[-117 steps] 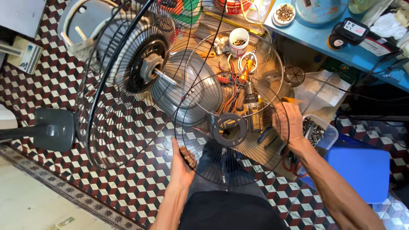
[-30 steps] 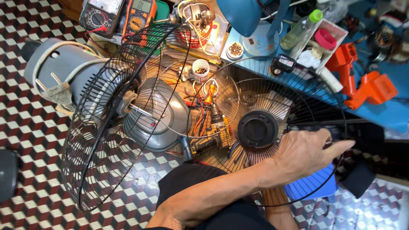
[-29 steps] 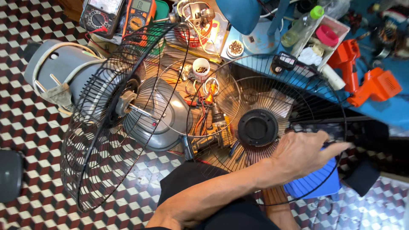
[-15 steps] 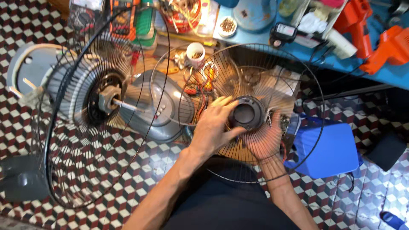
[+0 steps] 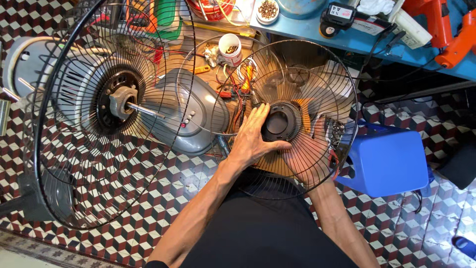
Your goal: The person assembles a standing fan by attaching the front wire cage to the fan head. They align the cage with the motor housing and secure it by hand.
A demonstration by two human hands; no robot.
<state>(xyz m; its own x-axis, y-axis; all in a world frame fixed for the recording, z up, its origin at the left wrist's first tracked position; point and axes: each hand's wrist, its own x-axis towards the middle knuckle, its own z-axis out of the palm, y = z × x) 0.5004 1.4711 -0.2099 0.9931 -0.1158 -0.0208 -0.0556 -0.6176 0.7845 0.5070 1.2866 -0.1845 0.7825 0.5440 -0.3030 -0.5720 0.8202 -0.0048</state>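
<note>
A round wire fan guard (image 5: 317,74) with a black hub ring (image 5: 279,121) stands tilted in front of my lap. My left hand (image 5: 250,141) lies on its front face, fingers along the hub's left rim and thumb under it. Behind the wires, my right hand (image 5: 310,156) presses spread fingers against the lower right of the guard. To the left stands a larger rear guard (image 5: 74,164), fixed on a fan motor whose bare shaft (image 5: 144,109) points right.
A grey fan housing (image 5: 198,114) lies on the tiled floor among wires and tools. A white cup (image 5: 230,48) stands behind it. A blue plastic stool (image 5: 391,161) is at right. The blue bench (image 5: 347,37) carries a red drill (image 5: 446,25) and small parts.
A second ago my left hand reached far right past the guard; it has come back onto the hub. My right hand now backs the guard. Since half a second ago, little differs.
</note>
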